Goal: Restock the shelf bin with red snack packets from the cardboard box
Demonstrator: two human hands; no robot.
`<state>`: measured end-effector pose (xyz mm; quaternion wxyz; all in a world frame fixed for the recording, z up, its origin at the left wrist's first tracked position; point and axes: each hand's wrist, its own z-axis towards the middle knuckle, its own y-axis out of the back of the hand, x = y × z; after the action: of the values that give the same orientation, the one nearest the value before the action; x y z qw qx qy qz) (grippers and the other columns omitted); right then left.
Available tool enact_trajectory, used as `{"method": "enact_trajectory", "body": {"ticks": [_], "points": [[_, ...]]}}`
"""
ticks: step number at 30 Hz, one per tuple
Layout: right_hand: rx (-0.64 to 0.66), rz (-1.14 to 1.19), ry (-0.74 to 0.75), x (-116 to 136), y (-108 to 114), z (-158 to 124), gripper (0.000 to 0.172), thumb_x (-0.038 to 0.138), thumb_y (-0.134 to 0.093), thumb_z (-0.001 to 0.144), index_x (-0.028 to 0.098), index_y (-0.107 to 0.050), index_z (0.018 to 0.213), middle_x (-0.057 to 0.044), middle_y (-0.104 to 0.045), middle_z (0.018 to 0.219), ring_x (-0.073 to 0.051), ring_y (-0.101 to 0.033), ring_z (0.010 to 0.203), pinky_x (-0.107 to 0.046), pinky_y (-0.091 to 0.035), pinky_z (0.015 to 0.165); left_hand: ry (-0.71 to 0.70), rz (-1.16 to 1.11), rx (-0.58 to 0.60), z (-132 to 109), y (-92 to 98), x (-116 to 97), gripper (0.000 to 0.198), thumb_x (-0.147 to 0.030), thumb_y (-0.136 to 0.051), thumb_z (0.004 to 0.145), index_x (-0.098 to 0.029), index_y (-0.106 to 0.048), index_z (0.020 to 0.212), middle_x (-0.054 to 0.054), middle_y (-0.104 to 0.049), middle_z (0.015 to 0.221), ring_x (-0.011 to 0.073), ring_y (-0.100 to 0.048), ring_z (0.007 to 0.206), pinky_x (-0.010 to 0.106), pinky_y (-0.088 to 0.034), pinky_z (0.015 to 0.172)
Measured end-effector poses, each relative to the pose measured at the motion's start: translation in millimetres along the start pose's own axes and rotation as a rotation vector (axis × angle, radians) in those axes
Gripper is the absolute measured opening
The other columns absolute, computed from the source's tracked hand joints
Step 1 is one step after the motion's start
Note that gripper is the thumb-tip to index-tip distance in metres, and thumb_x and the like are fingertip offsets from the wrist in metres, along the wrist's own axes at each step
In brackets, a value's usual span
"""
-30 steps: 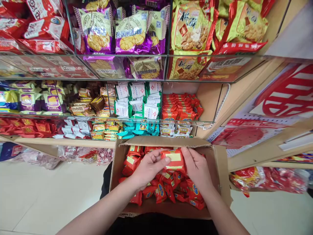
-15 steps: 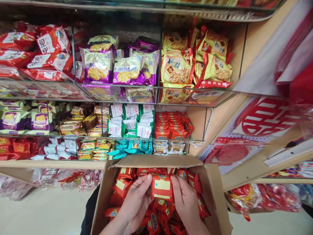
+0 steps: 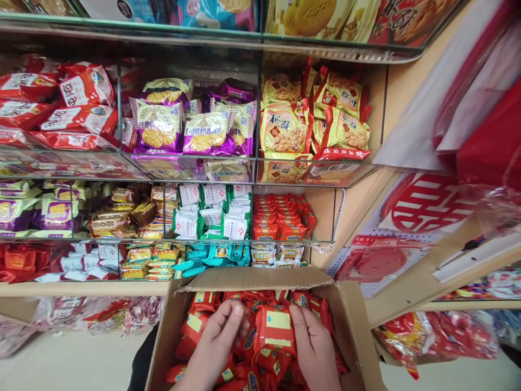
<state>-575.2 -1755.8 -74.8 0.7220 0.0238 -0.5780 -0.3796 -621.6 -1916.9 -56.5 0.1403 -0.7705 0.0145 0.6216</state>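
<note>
An open cardboard box (image 3: 355,320) in front of me is filled with small red snack packets (image 3: 193,326). My right hand (image 3: 313,342) is closed on the right edge of one red snack packet (image 3: 274,326), its pale yellow label panel facing up. Just left of that packet, my left hand (image 3: 220,336) has its thumb and fingertips pressed together. A gap separates it from the packet, and no item shows between its fingers. Both hands are above the loose packets in the box.
Behind the box, glass-fronted shelves hold purple packets (image 3: 158,125), yellow packets (image 3: 285,127), green-and-white packets (image 3: 211,217) and stacked red packets (image 3: 280,217). A box flap (image 3: 260,278) stands up at the back. Red decorations (image 3: 431,203) hang at the right.
My left hand has come off the packet and moved left. The packet has shifted slightly right and down in my right hand. The view has tilted up, showing more of the top shelf.
</note>
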Motion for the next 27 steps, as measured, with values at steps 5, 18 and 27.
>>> {"method": "enact_trajectory", "body": {"ticks": [5,18,27], "points": [[-0.133,-0.061,0.137,-7,-12,-8,0.035,0.038,-0.036,0.090,0.019,-0.062,0.076,-0.002,-0.067,0.064,-0.013,-0.062,0.054,-0.019,-0.043,0.050,-0.016,-0.086,0.000,-5,-12.2,9,0.032,-0.045,-0.071,0.062,-0.017,-0.056,0.062,-0.005,-0.051,0.056,0.0078,-0.041,0.053,0.017,-0.037,0.052],[-0.115,-0.174,0.273,-6,-17,-14,0.039,0.035,-0.032,0.092,0.019,-0.063,0.074,-0.004,-0.068,0.063,-0.016,-0.063,0.054,-0.022,-0.046,0.050,0.131,-0.303,-0.140,-5,-14.0,19,0.031,-0.044,-0.076,0.056,-0.020,-0.062,0.070,-0.003,-0.061,0.068,0.0132,-0.055,0.066,0.021,-0.045,0.060],[-0.111,-0.168,0.326,-6,-22,-19,0.034,0.030,-0.035,0.091,0.018,-0.062,0.073,-0.004,-0.067,0.061,-0.014,-0.063,0.050,-0.020,-0.043,0.046,-0.144,0.136,-0.188,-4,-9.8,28,0.022,-0.042,-0.063,0.072,-0.022,-0.057,0.065,-0.003,-0.054,0.063,0.0152,-0.049,0.063,0.021,-0.041,0.059]]}}
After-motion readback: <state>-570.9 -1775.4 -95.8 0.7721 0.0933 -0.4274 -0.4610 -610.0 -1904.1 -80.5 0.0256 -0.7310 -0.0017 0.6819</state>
